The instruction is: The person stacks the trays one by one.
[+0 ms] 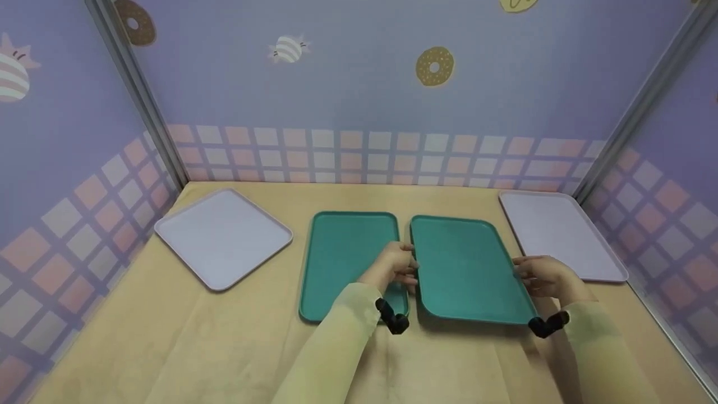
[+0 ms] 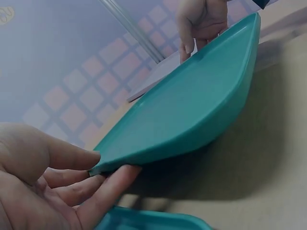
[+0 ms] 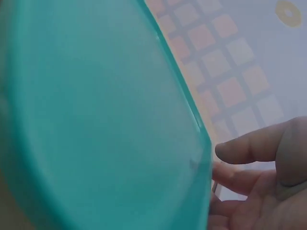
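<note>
I judge this tray-handling: left hand (image 1: 398,261) pinches, right hand (image 1: 544,275) grips opposite edges of the raised teal tray (image 1: 468,269). Next probably needs even support.

Head view: lighting moderate, diffuse and even; source out of frame. A soft shadow falls on the table (image 1: 140,348) at six o'clock of the tilted green tray (image 1: 471,269). Left wrist view: dimmer; a broad, soft-edged shadow spreads beneath the tray toward four o'clock, and the wall (image 2: 43,52) at ten o'clock appears hazy. Right wrist view: contrast low, tray edge blurred at eight o'clock, small rim glints between twelve and three.
</note>
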Available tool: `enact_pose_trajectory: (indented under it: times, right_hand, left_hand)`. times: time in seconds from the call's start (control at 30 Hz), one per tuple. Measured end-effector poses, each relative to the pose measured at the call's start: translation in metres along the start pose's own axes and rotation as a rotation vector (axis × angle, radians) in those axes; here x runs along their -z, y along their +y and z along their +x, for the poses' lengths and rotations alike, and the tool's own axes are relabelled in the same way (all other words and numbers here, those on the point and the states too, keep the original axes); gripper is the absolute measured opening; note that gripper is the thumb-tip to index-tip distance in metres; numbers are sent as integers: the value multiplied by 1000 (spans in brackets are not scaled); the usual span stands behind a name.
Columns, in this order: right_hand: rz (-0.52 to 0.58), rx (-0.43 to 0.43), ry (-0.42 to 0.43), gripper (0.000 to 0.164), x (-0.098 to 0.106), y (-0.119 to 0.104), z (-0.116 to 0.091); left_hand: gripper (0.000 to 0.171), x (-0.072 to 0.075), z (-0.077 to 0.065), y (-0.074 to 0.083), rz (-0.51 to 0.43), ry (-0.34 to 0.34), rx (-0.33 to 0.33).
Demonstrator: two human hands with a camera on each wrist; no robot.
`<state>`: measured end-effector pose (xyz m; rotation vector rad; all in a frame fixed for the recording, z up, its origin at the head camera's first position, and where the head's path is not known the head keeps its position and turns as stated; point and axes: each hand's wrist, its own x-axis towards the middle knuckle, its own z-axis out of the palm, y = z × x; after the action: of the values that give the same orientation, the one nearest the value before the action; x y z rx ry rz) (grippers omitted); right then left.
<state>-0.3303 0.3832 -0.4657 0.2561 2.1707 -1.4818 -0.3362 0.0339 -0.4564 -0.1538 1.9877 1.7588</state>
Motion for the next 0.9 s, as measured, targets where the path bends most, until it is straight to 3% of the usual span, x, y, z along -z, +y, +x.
enact_pose_trajectory:
  times: [0.1, 0.43, 0.9]
  right_hand:
    - [49, 19, -31, 69, 5, 6, -1]
    - [366, 95, -190, 80, 10, 12, -6]
    - [442, 138, -258, 78, -9, -4, -10]
  left_hand:
    - [58, 1, 2, -2, -8, 5, -3]
    - [65, 13, 2, -9, -92, -12, -68]
    - [66, 45, -2, -20, -199, -66, -119]
